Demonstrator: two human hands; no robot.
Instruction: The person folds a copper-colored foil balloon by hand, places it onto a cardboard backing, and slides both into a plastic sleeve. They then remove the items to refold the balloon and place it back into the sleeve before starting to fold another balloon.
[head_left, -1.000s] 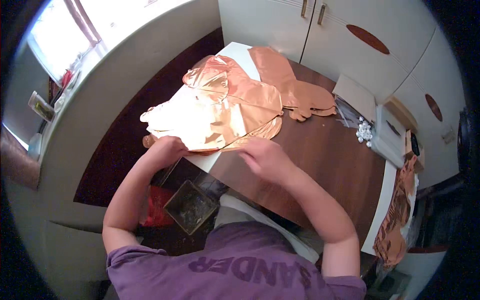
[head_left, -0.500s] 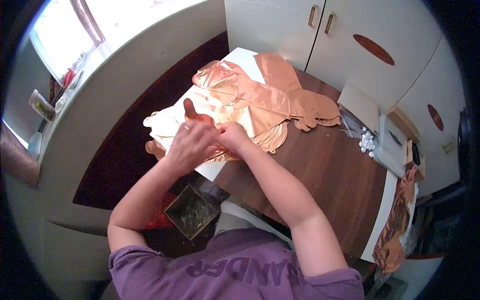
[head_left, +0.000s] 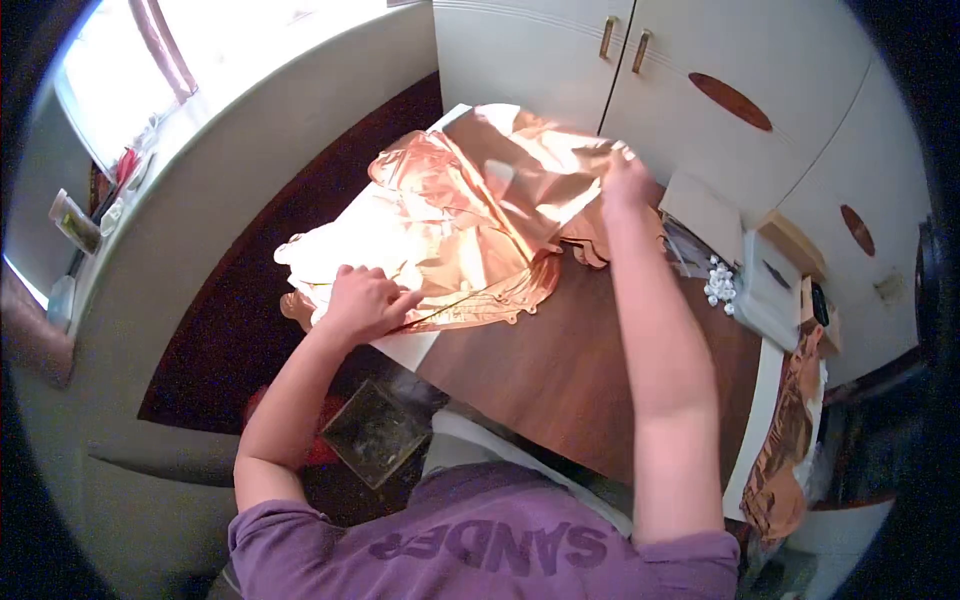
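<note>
Brown wood-look worktop [head_left: 560, 370], white-edged, beneath white cabinet doors [head_left: 770, 150]. Principal item: copper-coloured foil sheets [head_left: 390, 240], lying layered at the worktop's left end; one lifted foil sheet [head_left: 550, 165] above them. Handling, as judged: light, limp, slick, easily creased; best held by the margin, the pile steadied flat. Left hand [head_left: 363, 306]: fingers loosely spread on the foil, by the front edge. Right hand [head_left: 626, 182]: fingers closed on the lifted sheet's edge. Toward the right end: white balls [head_left: 719, 286], plastic box [head_left: 768, 300]. Right edge: crumpled foil [head_left: 785, 460]. Obstruction: cabinet doors close behind the far edge.
</note>
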